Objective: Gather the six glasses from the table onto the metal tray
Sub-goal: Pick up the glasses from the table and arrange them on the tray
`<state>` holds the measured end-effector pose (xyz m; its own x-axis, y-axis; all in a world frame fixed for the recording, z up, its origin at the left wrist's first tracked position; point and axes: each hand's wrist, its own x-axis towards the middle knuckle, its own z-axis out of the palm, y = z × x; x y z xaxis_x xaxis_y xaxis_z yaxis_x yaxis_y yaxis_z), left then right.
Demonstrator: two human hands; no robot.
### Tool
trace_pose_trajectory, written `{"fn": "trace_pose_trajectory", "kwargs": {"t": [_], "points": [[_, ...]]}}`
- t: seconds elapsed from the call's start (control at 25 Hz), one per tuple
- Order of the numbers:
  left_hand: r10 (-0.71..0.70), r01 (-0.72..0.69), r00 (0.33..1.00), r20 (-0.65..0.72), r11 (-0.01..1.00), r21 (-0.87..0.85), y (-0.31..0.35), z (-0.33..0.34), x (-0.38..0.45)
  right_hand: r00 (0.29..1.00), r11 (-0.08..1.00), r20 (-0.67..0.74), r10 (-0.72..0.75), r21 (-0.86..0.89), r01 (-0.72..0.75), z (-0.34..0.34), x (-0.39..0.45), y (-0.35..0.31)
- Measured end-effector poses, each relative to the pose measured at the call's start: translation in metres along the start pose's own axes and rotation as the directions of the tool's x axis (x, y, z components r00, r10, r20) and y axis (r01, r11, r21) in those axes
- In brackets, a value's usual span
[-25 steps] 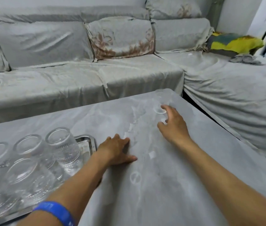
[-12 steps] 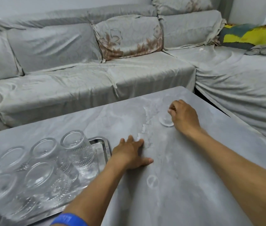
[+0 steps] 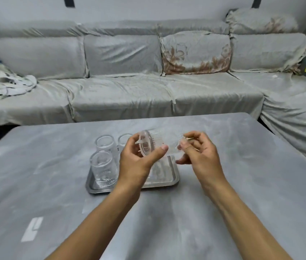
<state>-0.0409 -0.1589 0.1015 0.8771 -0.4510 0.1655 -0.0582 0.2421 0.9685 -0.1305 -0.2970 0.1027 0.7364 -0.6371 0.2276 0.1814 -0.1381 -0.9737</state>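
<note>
Glasses were the thing to look at: one clear ribbed glass (image 3: 159, 145) lay on its side in the air, held up between both hands above the shiny metal tray (image 3: 164, 182). Its round thick bottom faced left. The left hand (image 3: 139, 160) was curled around that end, with the thumb pressing on the ribbed side. The right hand (image 3: 198, 154) pinched the other end of the glass with its thumb and fingertips. Three more clear glasses stood on the left part of the tray, one glass in front (image 3: 104, 168) and two glasses behind (image 3: 105, 144), close together. The left hand hid part of the tray. The tray sat on the grey table (image 3: 242, 184). Behind the table was a long sofa with a grey cover (image 3: 122, 94).
</note>
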Motion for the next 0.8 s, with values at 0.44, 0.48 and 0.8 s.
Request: {"fn": "trace_pose_trajectory", "kwargs": {"t": [0.44,0.48,0.8], "points": [[0.135,-0.103,0.981,-0.141,0.971,0.214,-0.006,-0.123,0.012,0.986,0.732,0.078,-0.148,-0.661,0.162,0.055,0.018,0.049],[0.106,-0.037,0.949,-0.297,0.973,0.228,-0.014,-0.141,0.018,0.998,0.807,0.042,-0.048,-0.588,0.064,0.053,0.021,0.057],[-0.240,0.273,0.960,-0.146,0.669,0.692,-0.076,-0.174,0.025,0.983,0.855,-0.009,0.183,-0.493,-0.164,0.067,0.018,0.105]]}}
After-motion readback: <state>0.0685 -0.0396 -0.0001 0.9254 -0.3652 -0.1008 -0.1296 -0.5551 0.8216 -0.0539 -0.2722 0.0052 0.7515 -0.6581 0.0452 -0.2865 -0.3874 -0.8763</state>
